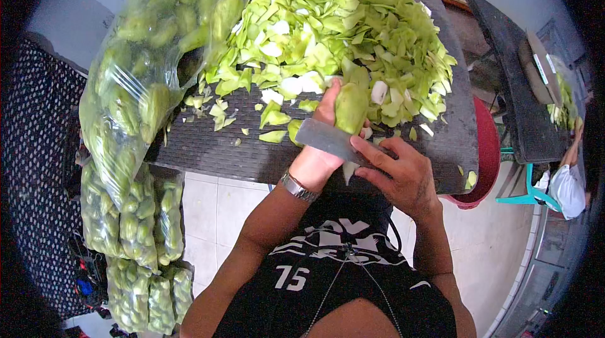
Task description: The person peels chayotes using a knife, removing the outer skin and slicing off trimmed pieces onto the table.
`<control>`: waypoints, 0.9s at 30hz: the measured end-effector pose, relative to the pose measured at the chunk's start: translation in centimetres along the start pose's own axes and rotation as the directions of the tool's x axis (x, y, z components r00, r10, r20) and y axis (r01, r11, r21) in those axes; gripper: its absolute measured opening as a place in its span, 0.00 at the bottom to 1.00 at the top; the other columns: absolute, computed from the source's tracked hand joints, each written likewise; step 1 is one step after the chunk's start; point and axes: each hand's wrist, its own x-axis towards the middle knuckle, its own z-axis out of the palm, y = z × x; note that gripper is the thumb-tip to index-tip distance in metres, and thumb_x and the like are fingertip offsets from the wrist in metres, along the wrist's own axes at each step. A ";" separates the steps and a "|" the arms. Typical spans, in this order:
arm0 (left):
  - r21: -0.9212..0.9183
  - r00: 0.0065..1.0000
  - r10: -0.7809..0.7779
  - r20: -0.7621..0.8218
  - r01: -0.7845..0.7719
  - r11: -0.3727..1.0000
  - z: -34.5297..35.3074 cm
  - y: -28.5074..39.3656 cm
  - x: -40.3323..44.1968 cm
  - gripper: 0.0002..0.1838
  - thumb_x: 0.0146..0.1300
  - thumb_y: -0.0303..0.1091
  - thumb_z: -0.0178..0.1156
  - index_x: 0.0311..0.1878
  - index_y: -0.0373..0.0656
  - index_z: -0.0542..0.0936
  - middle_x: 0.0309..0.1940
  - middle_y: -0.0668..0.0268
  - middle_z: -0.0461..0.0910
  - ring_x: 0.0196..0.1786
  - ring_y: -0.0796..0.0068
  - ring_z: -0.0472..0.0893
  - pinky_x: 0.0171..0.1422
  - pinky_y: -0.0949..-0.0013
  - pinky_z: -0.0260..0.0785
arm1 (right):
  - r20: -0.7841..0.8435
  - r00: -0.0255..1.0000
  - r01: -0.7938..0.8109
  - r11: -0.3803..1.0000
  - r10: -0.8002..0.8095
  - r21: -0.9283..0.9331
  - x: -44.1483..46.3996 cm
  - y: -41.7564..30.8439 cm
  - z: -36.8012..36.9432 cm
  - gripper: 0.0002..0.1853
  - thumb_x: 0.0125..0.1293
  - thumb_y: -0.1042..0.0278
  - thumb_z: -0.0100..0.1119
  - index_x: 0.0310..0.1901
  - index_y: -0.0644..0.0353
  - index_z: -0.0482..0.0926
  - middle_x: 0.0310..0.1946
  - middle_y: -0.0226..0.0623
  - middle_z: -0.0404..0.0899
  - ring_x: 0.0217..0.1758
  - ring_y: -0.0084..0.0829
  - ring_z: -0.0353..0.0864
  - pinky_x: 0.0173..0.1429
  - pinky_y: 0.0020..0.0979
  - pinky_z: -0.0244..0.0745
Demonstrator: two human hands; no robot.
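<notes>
My left hand point(324, 111) is wrapped round a pale green vegetable point(351, 106) near the front edge of the dark table. Its palm and most of its fingers are hidden behind the vegetable and the blade. In my right hand point(400, 171) is a knife point(326, 139) with a broad grey blade, which lies across the lower end of the vegetable. A thin strip of peel point(348, 171) hangs below the blade. Just beyond my hands, a large heap of green peelings point(340, 17) with some white pieces covers the back of the table.
A clear bag of green vegetables point(129, 86) rests on the table's left side point(208, 149). More filled bags point(135, 224) stand below it. A red tub point(482, 149) is under the right edge. Farther right, a person in white point(567, 190) sits by another dark table point(504, 54).
</notes>
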 end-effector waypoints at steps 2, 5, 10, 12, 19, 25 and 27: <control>-0.054 1.000 -0.029 -0.013 0.028 0.998 -0.6 -0.3 0.3 0.26 0.75 0.63 0.55 0.56 0.49 0.80 0.40 0.64 0.84 0.36 0.67 0.85 0.37 0.63 0.80 | -0.013 1.000 -0.003 1.000 0.003 0.020 -0.1 0.2 0.1 0.31 0.63 0.52 0.72 0.69 0.31 0.79 0.40 0.37 0.80 0.41 0.40 0.85 0.43 0.40 0.84; -0.107 0.994 0.056 0.089 -0.046 0.993 -1.5 -1.4 0.4 0.21 0.75 0.54 0.58 0.58 0.48 0.80 0.47 0.61 0.84 0.45 0.64 0.85 0.48 0.59 0.81 | -0.028 0.998 -0.055 0.990 0.059 0.131 -0.2 0.6 -0.2 0.31 0.63 0.55 0.73 0.69 0.33 0.79 0.40 0.38 0.81 0.42 0.41 0.85 0.45 0.39 0.84; 0.023 0.968 0.154 0.196 -0.162 0.987 -1.5 -1.3 -1.4 0.27 0.66 0.24 0.62 0.68 0.38 0.70 0.55 0.61 0.81 0.60 0.66 0.83 0.61 0.61 0.79 | -0.138 0.975 -0.135 0.955 0.176 0.265 -0.2 1.6 -1.1 0.30 0.65 0.63 0.72 0.70 0.42 0.79 0.40 0.41 0.83 0.43 0.40 0.85 0.49 0.38 0.82; 0.123 0.953 0.120 0.279 -0.159 0.980 -0.6 -0.6 -2.2 0.32 0.62 0.22 0.64 0.70 0.37 0.68 0.56 0.59 0.79 0.60 0.62 0.83 0.60 0.59 0.79 | -0.186 0.965 -0.126 0.949 0.185 0.288 0.1 2.1 -1.5 0.30 0.65 0.65 0.72 0.70 0.48 0.79 0.39 0.42 0.82 0.43 0.41 0.85 0.51 0.38 0.81; 0.239 0.955 -0.060 0.291 -0.013 0.971 -1.8 -0.5 -2.7 0.40 0.55 0.29 0.66 0.73 0.39 0.65 0.56 0.55 0.81 0.50 0.59 0.83 0.49 0.60 0.81 | 0.284 0.857 -0.444 0.338 0.429 0.830 0.2 6.1 -1.6 0.26 0.78 0.53 0.57 0.70 0.59 0.74 0.34 0.33 0.82 0.32 0.27 0.78 0.32 0.28 0.73; 0.138 0.965 -0.100 0.244 0.068 0.988 -2.0 -0.4 -3.0 0.39 0.59 0.36 0.67 0.74 0.39 0.65 0.62 0.50 0.78 0.48 0.61 0.83 0.44 0.61 0.80 | 0.303 0.887 -0.208 -0.286 0.348 0.935 1.7 9.4 -1.6 0.30 0.82 0.50 0.47 0.70 0.68 0.68 0.44 0.41 0.84 0.33 0.25 0.83 0.24 0.19 0.72; 0.010 0.962 -0.098 0.256 0.098 0.995 -1.6 -0.4 -3.2 0.39 0.59 0.37 0.67 0.74 0.38 0.65 0.62 0.49 0.77 0.45 0.63 0.81 0.40 0.64 0.78 | 0.183 0.918 -0.104 -0.232 0.351 0.967 2.7 7.7 -4.0 0.31 0.82 0.52 0.46 0.74 0.68 0.63 0.51 0.49 0.84 0.38 0.28 0.86 0.26 0.19 0.75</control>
